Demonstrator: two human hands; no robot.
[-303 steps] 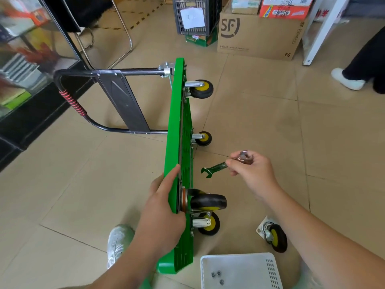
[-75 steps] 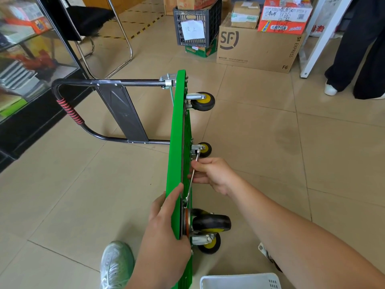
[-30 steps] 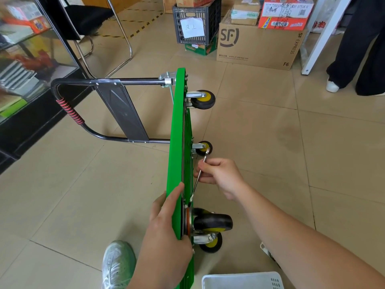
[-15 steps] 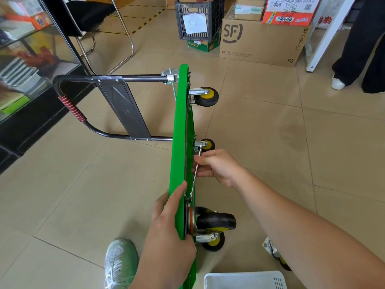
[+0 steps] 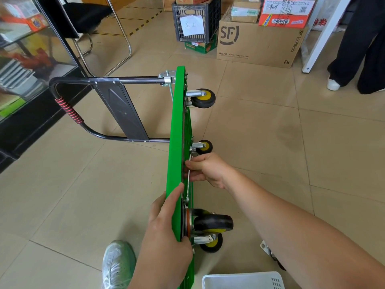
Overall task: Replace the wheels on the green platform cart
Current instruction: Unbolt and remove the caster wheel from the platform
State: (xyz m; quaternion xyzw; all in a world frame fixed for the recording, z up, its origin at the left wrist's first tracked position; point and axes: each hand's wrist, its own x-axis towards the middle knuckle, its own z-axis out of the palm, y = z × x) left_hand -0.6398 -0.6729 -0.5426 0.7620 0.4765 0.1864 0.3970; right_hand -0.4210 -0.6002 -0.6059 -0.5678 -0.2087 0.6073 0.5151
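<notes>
Here the green platform cart [image 5: 177,155] stands tipped on its long edge down the middle of the frame, its underside facing right and its black folding handle [image 5: 108,105] lying out to the left on the tiled floor [image 5: 260,142]. Four casters show along the underside: two small yellow-hubbed ones toward the top [image 5: 203,98] and at mid-frame [image 5: 204,146], then a noticeably larger black wheel [image 5: 212,223] low down, with another small one [image 5: 211,244] just beneath it. Judging by that mismatch, the big wheel is likely a new one being fitted, so the job looks partly done at best, with several small casters probably left to swap. A loose caster [image 5: 270,255] lies on the floor at lower right, half hidden behind the forearm, and a white basket [image 5: 243,280] sits at the bottom edge.

The right hand [image 5: 208,170] is curled closed around a slim wrench [image 5: 188,176] that runs along the underside, its lower end reaching toward the big wheel's mounting plate; whether it sits on a nut cannot be made out. The left hand [image 5: 166,230] clasps the deck's edge beside that wheel, thumb laid flat on the green face, steadying the cart.
</notes>
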